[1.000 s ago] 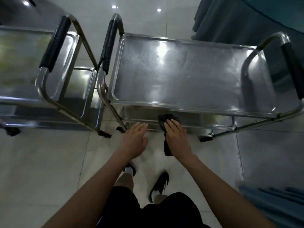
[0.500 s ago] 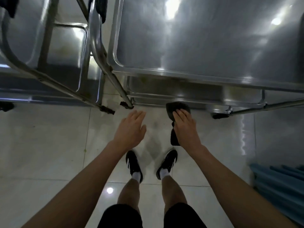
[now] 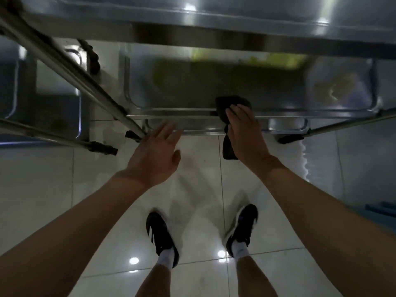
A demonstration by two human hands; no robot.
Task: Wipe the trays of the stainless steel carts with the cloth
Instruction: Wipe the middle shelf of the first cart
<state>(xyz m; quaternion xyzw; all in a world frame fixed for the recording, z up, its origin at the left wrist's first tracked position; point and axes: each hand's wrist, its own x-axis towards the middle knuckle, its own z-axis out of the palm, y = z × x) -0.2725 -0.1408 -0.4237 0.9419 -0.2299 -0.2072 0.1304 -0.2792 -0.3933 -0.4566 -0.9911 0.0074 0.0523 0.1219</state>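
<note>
The cloth [image 3: 232, 102] is dark and lies bunched over the front rim of the cart's lower tray [image 3: 171, 113], with one end hanging down under my palm. My right hand [image 3: 244, 133] holds it there, fingers laid over the cloth at the rim. My left hand [image 3: 156, 155] hovers with spread fingers, holding nothing, just in front of the rim and beside the cart's slanted leg [image 3: 75, 71]. The top tray [image 3: 257, 22] runs blurred across the upper edge. Greenish smears or reflections show on the lower tray.
A second steel cart [image 3: 53, 99] stands close on the left, its frame bars crossing toward the first cart's foot [image 3: 132, 135]. Another foot [image 3: 289, 138] sits at the right. Glossy white floor tiles lie below, my black shoes [image 3: 161, 239] on them. Something blue [image 3: 381, 209] lies at the right edge.
The view has dropped and closed in on the lower tray. My right hand has carried the cloth forward onto that tray's front rim. My left hand has moved forward too, still holding nothing.
</note>
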